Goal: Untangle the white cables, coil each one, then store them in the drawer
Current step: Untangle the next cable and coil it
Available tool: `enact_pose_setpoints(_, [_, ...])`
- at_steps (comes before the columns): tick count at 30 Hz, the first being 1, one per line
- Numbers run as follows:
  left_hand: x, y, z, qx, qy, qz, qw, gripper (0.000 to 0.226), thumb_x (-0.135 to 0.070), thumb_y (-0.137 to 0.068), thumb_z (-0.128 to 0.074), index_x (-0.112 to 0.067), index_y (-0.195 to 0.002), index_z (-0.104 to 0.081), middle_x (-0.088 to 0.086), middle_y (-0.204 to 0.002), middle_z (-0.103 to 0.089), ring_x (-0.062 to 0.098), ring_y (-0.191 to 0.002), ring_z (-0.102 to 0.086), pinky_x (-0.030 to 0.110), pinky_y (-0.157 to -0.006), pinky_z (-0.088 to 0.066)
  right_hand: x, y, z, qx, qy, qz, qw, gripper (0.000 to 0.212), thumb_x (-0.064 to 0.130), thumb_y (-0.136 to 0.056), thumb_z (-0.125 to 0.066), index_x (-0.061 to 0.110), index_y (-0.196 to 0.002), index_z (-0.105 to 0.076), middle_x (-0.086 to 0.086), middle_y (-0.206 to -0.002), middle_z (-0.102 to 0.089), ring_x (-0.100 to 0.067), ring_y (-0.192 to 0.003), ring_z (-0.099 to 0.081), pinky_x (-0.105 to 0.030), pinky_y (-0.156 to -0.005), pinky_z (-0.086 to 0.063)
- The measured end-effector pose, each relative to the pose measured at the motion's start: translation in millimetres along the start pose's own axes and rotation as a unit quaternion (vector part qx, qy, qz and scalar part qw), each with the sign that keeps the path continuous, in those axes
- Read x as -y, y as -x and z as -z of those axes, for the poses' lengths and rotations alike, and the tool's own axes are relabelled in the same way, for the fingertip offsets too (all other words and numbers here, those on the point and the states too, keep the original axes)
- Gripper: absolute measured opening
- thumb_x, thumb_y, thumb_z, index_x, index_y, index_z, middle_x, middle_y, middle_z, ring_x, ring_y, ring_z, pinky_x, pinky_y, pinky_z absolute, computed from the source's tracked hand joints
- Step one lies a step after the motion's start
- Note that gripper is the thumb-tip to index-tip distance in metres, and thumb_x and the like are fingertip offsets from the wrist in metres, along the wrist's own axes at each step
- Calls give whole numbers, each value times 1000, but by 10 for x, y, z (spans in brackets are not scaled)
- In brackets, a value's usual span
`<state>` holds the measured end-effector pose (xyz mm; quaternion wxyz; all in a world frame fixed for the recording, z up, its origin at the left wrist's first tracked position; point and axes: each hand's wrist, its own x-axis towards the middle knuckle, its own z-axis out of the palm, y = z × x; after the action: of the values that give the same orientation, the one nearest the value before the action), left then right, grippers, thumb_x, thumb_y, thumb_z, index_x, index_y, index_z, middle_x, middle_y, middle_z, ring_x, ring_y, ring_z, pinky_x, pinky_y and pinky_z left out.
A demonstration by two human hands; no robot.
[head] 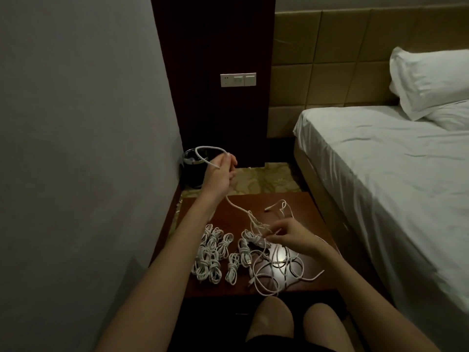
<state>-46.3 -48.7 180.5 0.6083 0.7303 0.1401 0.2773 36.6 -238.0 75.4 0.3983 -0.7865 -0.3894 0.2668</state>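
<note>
My left hand (223, 171) is raised above the far left of the wooden nightstand (228, 214) and grips a white cable (237, 205); the cable's free end arcs up over the hand. That cable runs down to a knot (258, 226) over the tabletop, which my right hand (286, 236) pinches. A loose tangle of white cables (276, 273) sprawls under and in front of my right hand. Several coiled white cables (215, 255) lie in rows on the left half of the nightstand. A drawer front (241, 313) shows dimly below the top's front edge.
A grey wall runs close along the left. A black waste bin (193, 168) stands on the floor behind the nightstand, below a dark panel with switches (238, 79). A bed (380, 161) with white sheets and pillow is on the right. My knees (291, 323) are at the nightstand's front.
</note>
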Motion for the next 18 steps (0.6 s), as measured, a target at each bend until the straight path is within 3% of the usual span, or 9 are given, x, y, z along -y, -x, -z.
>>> enact_pose_setpoints(3, [60,17,92,-2,-60,-8,998,33,-27,-105,-35,-19,-78,-52,-5,-57,-43,1,-44,-40,23,-53,-33,-135,17,137,-124,53,-31,990,15,28,-90,-65,19,-81,-73,7,-64,-63,0,-51,-52,-15,-53,-39])
enact_pose_setpoints(6, [127,123,76,56,-127,5,990,16,-34,-95,-56,-20,-89,-62,-3,-70,-59,15,-71,-58,32,-75,-45,-49,66,273,-232,-12,1,973,19,30,-91,-63,18,-81,-74,3,-66,-68,-11,-56,-58,-23,-56,-42])
enact_pose_setpoints(9, [230,300,-104,157,-164,31,973,40,-35,-85,-71,-25,-123,-60,-3,-92,-59,14,-87,-57,25,-75,-45,305,36,362,-236,-146,63,959,20,20,-94,-60,10,-82,-72,-1,-68,-70,-9,-60,-64,-26,-61,-48])
enact_pose_setpoints(11, [263,355,-247,181,-160,35,970,48,-31,-84,-74,-33,-128,-56,-9,-97,-59,6,-88,-57,21,-77,-46,570,-1,392,-217,-193,120,949,22,21,-95,-60,7,-83,-73,-7,-69,-69,-18,-64,-66,-33,-63,-51])
enact_pose_setpoints(13, [300,334,-369,189,-143,33,971,28,-25,-86,-71,-30,-113,-64,-12,-95,-65,6,-90,-62,20,-76,-48,799,-4,388,-198,-228,168,938,21,24,-94,-62,12,-82,-74,-11,-70,-67,-28,-67,-65,-41,-67,-54])
enact_pose_setpoints(15, [257,310,-443,171,-104,51,978,8,-28,-91,-65,-21,-91,-67,-10,-78,-63,8,-76,-60,15,-65,-45,933,4,382,-194,-242,200,929,19,22,-93,-62,17,-82,-75,-12,-72,-67,-31,-69,-64,-43,-69,-52])
enact_pose_setpoints(18, [168,257,-474,137,-95,85,982,35,-40,-100,-46,-15,-78,-59,-8,-57,-48,9,-54,-46,19,-49,-34,886,-8,351,-231,-244,204,919,11,20,-89,-66,23,-97,-73,-10,-94,-71,-33,-86,-68,-49,-77,-54])
